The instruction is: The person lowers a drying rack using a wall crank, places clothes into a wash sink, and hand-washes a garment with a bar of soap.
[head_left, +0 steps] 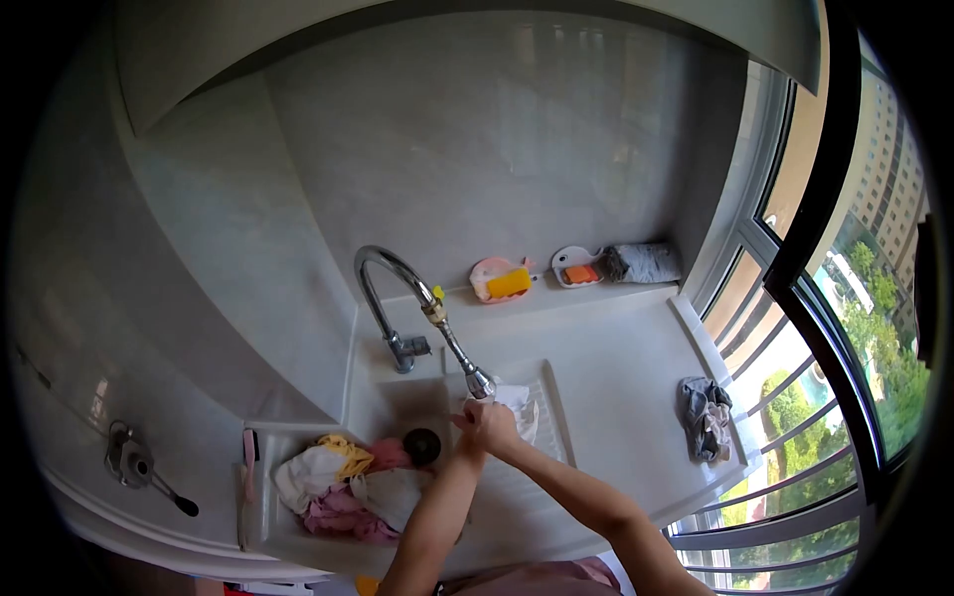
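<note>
Your right hand (496,426) is curled over your left hand (463,421), the two pressed together just below the spray nozzle (481,385). They cover each other, so I cannot tell whether either grips anything. The white cloth (526,411) lies just beside them, toward the far edge of the ribbed washboard (532,475); whether part of it runs under your palms is hidden, and any water is too small to make out.

To work well here, keep your wrists low under the nozzle so splashes land inside the sink. Hold the cloth over the ribs, away from the clothes pile (343,489) by the sink's left edge, and press evenly rather than twisting hard.
</note>
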Demonstrator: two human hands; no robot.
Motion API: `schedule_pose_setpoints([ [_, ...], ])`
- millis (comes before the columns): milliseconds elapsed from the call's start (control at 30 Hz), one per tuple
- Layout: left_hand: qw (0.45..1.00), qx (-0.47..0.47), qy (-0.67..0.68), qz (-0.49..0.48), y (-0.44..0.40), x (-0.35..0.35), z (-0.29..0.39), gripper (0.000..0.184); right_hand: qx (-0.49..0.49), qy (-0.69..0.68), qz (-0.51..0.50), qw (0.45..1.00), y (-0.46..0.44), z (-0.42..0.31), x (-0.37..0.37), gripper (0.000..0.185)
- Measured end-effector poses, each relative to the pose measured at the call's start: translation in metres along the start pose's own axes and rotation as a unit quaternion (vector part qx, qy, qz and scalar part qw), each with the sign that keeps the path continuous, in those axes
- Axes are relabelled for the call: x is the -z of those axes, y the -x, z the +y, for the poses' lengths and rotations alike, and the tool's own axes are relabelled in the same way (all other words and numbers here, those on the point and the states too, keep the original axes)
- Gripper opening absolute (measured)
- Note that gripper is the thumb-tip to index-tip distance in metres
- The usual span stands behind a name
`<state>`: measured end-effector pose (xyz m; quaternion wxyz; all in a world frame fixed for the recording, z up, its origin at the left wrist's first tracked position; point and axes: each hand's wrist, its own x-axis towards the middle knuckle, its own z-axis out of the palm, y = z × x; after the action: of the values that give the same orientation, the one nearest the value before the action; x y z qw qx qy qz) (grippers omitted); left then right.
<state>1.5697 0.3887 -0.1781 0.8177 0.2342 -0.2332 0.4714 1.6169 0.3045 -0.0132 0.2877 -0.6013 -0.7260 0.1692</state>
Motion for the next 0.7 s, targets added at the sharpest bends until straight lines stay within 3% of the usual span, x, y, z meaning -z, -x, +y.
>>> schedule_pose_setpoints([
  [67,0.96,0.05,-0.08,0.263,-0.014,-0.054,-0.011,0.034,0.026,0.05,0.026,0.998,-0.001,0.008,0.0,0.029],
  [133,0.843,0.096,-0.156,0.506,-0.027,-0.112,-0.018,0.033,-0.056,0.059,0.068,0.994,-0.017,0.036,0.009,0.035],
  [167,0.814,0.134,-0.149,0.546,-0.027,-0.119,-0.021,0.033,-0.114,0.101,0.051,0.987,-0.024,0.041,0.012,0.034],
  [200,0.814,0.135,-0.15,0.545,-0.027,-0.108,-0.026,0.033,-0.115,0.101,0.053,0.987,-0.021,0.033,0.014,0.034],
  [233,0.967,0.007,-0.053,0.25,-0.028,-0.092,-0.033,0.032,-0.064,0.114,0.043,0.99,-0.013,0.023,0.011,0.033],
  [267,0.988,-0.122,0.053,-0.077,-0.027,-0.077,-0.038,0.032,-0.014,0.127,0.032,0.991,-0.004,0.015,0.006,0.033],
  [300,0.988,-0.119,0.054,-0.077,-0.022,-0.068,-0.032,0.032,0.009,0.117,0.004,0.993,0.002,0.015,-0.008,0.034],
  [333,0.997,-0.012,-0.008,0.081,-0.013,-0.06,-0.017,0.032,0.007,0.116,0.006,0.993,-0.003,0.027,-0.01,0.034],
  [367,0.965,0.095,-0.068,0.236,-0.004,-0.055,-0.004,0.031,0.009,0.126,0.016,0.992,-0.009,0.039,-0.003,0.035],
  [400,0.895,0.198,-0.127,0.38,-0.001,-0.053,0.002,0.031,0.012,0.136,0.029,0.99,-0.016,0.046,0.005,0.036],
  [433,0.83,0.136,-0.141,0.522,-0.036,-0.129,-0.015,0.029,-0.084,0.088,0.059,0.991,-0.025,0.04,0.013,0.033],
  [467,0.822,0.131,-0.14,0.536,-0.036,-0.128,-0.018,0.029,-0.084,0.089,0.06,0.991,-0.021,0.035,0.01,0.033],
  [533,0.897,0.081,0.015,0.435,0.016,-0.012,-0.015,0.03,-0.043,0.137,0.031,0.989,-0.006,0.025,-0.003,0.032],
  [567,0.896,0.051,0.086,0.432,0.035,0.029,-0.015,0.031,0.028,0.083,0.059,0.994,0.002,0.019,-0.006,0.032],
  [600,0.896,0.053,0.087,0.433,0.024,0.001,-0.011,0.031,0.042,0.09,0.034,0.994,0.005,0.015,-0.005,0.032],
  [667,0.82,0.139,-0.224,0.509,0.003,-0.055,0.013,0.033,-0.11,0.018,0.008,0.994,-0.001,0.021,0.012,0.032],
  [700,0.895,0.124,-0.087,0.419,0.024,-0.015,0.026,0.035,-0.095,-0.007,0.065,0.993,-0.004,0.045,0.006,0.036],
])
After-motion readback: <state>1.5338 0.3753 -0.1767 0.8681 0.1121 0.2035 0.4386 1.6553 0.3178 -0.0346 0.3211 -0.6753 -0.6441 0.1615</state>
